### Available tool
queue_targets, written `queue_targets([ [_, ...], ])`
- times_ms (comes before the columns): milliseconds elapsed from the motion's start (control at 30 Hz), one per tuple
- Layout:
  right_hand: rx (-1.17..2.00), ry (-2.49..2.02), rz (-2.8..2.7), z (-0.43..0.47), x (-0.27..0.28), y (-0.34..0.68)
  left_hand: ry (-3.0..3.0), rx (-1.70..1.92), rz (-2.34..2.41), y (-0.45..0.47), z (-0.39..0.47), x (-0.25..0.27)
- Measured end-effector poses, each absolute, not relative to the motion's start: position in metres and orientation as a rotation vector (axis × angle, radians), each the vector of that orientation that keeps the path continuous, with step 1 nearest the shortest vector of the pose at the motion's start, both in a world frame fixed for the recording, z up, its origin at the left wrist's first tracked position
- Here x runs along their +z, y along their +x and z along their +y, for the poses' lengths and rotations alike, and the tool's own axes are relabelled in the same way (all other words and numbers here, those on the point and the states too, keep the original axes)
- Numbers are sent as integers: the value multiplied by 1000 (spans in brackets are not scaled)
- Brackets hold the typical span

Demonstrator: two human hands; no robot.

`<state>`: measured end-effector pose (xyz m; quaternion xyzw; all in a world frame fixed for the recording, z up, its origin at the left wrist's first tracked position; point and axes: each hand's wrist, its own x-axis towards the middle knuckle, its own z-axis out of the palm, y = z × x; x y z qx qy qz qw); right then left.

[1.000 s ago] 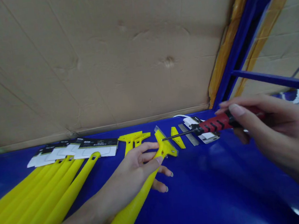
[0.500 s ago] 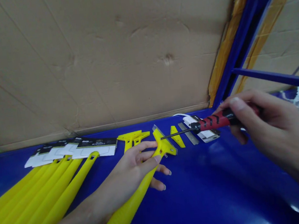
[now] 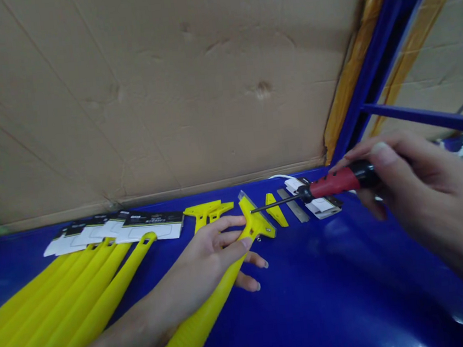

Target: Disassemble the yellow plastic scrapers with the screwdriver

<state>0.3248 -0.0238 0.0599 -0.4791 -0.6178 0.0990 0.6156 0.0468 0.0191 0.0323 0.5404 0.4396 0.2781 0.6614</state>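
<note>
My left hand grips a yellow long-handled scraper just below its head, thumb on top and fingers around it. The scraper's head points away from me, with a clear strip along its far edge. My right hand is closed around a red and black screwdriver. Its thin shaft runs leftward, and the tip meets the scraper's head near a hole. Just right of the head lie a yellow clamp plate and a grey metal blade on the blue table.
Several yellow handles lie side by side at left, with printed cards at their far ends. Yellow scraper heads sit behind my left hand. More small packs lie beyond the screwdriver. A cardboard wall and blue frame post stand behind.
The screwdriver's handle has turned in my right hand, its grooved side rolling out of sight. The tip stays at the scraper's head. The whole view has shifted slightly.
</note>
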Motion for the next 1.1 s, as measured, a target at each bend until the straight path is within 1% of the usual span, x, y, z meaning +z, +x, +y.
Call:
queue_targets([
  [100,212,-1071,-1436,-23,60,323,1203,612,1008,47,20,33],
  [167,278,-1002,-1454,-23,60,323,1209,580,1041,48,20,39],
  [300,231,-1114,-1440,-22,60,324,1188,589,1058,50,18,47],
  [400,222,-1029,-1461,-23,60,325,1179,581,1028,49,17,44],
  [567,176,-1100,-1454,-25,60,325,1169,556,1014,47,18,37],
  [633,202,-1004,-1489,-26,60,325,1160,564,1012,48,18,35],
  [700,230,-1007,-1497,-27,61,325,1154,606,992,48,18,33],
  [767,164,-1110,-1476,-27,61,324,1156,627,975,48,18,33],
  [833,110,-1117,-1466,-27,60,324,1164,587,973,48,17,36],
  [933,162,-1020,-1460,-27,60,324,1160,533,979,48,15,43],
  [1033,175,-1106,-1435,-26,62,323,1115,559,1000,51,14,45],
  [1100,187,-1070,-1451,-25,63,322,1076,590,999,54,13,41],
])
